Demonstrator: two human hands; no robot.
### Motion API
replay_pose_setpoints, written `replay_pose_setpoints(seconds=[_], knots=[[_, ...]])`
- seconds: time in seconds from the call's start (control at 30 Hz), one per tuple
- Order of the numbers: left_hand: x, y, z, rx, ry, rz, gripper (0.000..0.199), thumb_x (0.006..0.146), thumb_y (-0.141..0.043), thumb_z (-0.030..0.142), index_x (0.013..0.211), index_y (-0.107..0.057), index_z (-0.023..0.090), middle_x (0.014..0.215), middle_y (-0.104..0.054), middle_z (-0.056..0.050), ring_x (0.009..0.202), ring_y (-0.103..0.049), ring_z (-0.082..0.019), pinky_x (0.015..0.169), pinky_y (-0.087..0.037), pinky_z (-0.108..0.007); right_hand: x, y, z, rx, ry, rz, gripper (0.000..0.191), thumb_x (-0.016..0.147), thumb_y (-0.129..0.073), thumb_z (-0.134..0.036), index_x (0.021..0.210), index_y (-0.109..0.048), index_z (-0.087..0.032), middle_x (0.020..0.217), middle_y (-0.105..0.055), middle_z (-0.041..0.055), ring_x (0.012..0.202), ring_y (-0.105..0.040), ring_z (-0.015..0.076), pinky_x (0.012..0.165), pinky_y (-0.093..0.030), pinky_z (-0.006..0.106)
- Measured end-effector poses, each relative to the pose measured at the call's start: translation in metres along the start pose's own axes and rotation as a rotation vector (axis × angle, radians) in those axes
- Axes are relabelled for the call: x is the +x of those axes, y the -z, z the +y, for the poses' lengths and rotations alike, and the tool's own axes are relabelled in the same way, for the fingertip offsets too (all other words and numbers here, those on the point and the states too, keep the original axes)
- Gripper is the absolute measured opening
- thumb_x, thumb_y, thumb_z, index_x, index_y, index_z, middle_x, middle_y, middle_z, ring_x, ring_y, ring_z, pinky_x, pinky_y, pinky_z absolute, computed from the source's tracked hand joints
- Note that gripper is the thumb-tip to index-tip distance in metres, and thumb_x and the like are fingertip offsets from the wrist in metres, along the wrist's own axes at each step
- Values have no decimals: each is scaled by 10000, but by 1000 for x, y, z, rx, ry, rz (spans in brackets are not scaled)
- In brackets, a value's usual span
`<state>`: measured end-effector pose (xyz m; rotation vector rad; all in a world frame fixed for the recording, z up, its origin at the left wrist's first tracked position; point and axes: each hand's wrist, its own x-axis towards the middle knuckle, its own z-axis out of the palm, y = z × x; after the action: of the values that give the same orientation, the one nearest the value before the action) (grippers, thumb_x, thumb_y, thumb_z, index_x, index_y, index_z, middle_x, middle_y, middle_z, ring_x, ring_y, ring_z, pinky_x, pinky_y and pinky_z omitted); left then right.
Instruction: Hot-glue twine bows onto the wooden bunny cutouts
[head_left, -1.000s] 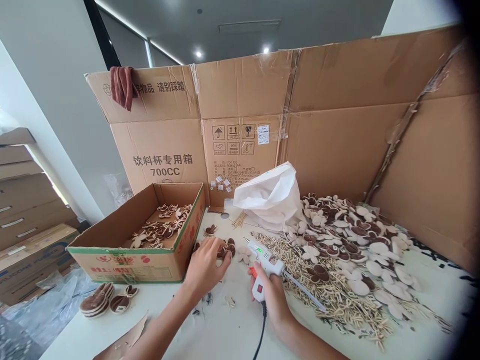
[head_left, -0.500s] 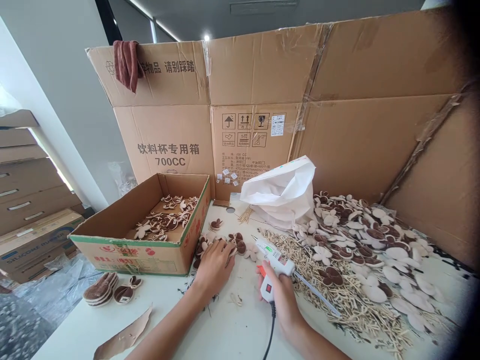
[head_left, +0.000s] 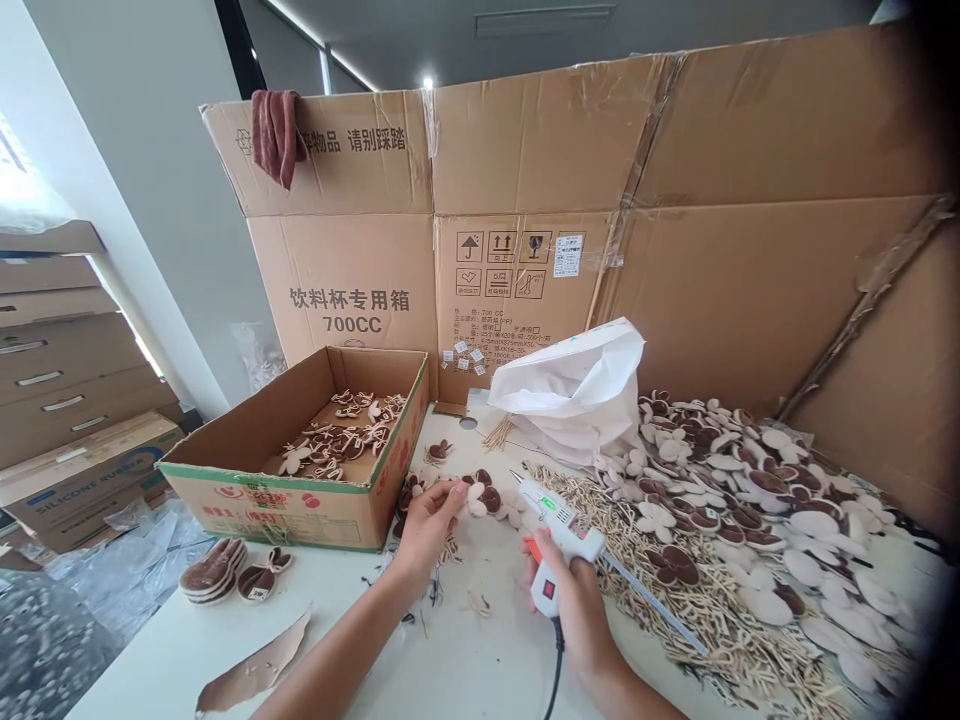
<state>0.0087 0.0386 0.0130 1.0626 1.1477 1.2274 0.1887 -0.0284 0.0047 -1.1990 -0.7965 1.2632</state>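
My right hand (head_left: pixel 564 590) is wrapped round the handle of a white glue gun (head_left: pixel 559 520) with an orange trigger; its nozzle points up and left, and a clear glue stick comes out of the back. My left hand (head_left: pixel 429 525) has its fingers pinched at a small white-and-brown felt piece (head_left: pixel 478 497), just left of the nozzle. More brown pieces lie beside and partly behind that hand. Cream cord pieces (head_left: pixel 720 610) are heaped right of the gun, with a pile of brown and white felt shapes (head_left: pixel 742 480) behind them.
An open cardboard box (head_left: pixel 285 505) holding finished-looking felt pieces stands at the left. In front lie stacked felt shapes (head_left: pixel 214 572) and a torn cardboard scrap (head_left: pixel 255 668). A white bag (head_left: pixel 570 385) sits at the back before tall cardboard walls (head_left: pixel 517 150). A black cord (head_left: pixel 556 665) trails toward me.
My left hand has lifted and turned from palm down over the pieces to a pinch at one piece. The view has shifted slightly; the glue gun stays in my right hand.
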Motion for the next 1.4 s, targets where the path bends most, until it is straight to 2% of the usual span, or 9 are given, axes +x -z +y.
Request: replay_pose_setpoints(seconds=[0.1, 0.23, 0.37, 0.57, 0.73, 0.9, 1.03, 1.17, 1.4], knots=[[-2, 0, 1, -49, 20, -26, 494, 751, -761, 630, 951, -730, 180, 696, -549, 29, 565, -420, -83, 528, -338, -194, -2, 1, -1, -16, 30, -26, 445, 766, -746, -637, 765, -652, -202, 581, -547, -7, 494, -467, 152, 458, -385, 289], [-4, -2, -1, -102, 12, -50, 500, 743, -778, 623, 985, -694, 194, 887, -653, -30, 743, -579, -142, 679, -462, -228, -2, 0, 0, -44, 26, -27, 465, 764, -728, -664, 772, -656, -204, 586, -568, 3, 481, -476, 161, 455, -383, 303], [-7, -2, 2, -154, 11, -88, 492, 742, -799, 594, 1003, -614, 220, 995, -698, -65, 932, -645, -197, 806, -488, -268, -1, 0, 3, -48, 23, -23, 484, 775, -708, -682, 789, -660, -201, 602, -575, 5, 470, -479, 159, 454, -392, 305], [-10, 1, 5, -139, 42, -160, 414, 747, -835, 431, 851, -486, 235, 932, -641, 5, 831, -594, -131, 695, -415, -207, -1, 0, 3, -52, 11, -16, 470, 783, -714, -666, 773, -663, -199, 579, -551, -2, 479, -481, 157, 450, -390, 295], [-10, 1, 4, -171, 86, -168, 405, 686, -879, 366, 882, -553, 225, 935, -653, 3, 831, -589, -137, 711, -422, -214, 0, 0, 4, -40, 5, -16, 474, 786, -708, -673, 751, -624, -209, 566, -527, -14, 482, -470, 156, 453, -395, 295], [-8, 0, 2, -259, 91, -193, 335, 756, -822, 450, 926, -672, 204, 1010, -695, -62, 998, -641, -206, 905, -489, -288, 1, 0, 5, -64, 4, -19, 472, 785, -707, -672, 808, -660, -203, 569, -552, -11, 470, -478, 159, 458, -386, 299], [-4, 1, -4, -219, 52, -160, 368, 734, -854, 426, 965, -671, 204, 1030, -709, -72, 1018, -674, -213, 975, -508, -340, 0, 0, 5, -71, 17, -25, 474, 787, -697, -680, 777, -650, -208, 571, -558, -3, 467, -478, 164, 449, -373, 302], [-1, 1, -11, -183, 46, -69, 465, 691, -890, 439, 1011, -650, 201, 1033, -730, -89, 984, -714, -228, 920, -540, -357, 1, -1, 5, -82, -6, -28, 475, 753, -719, -682, 756, -649, -212, 571, -572, 6, 470, -488, 173, 458, -393, 312], [3, 3, -13, -163, 42, 12, 505, 662, -912, 441, 1031, -692, 175, 1021, -741, -103, 970, -720, -236, 869, -554, -337, -1, -1, 3, -73, 3, -51, 554, 758, -692, -723, 948, -673, -203, 645, -610, 9, 417, -489, 150, 398, -343, 287]])
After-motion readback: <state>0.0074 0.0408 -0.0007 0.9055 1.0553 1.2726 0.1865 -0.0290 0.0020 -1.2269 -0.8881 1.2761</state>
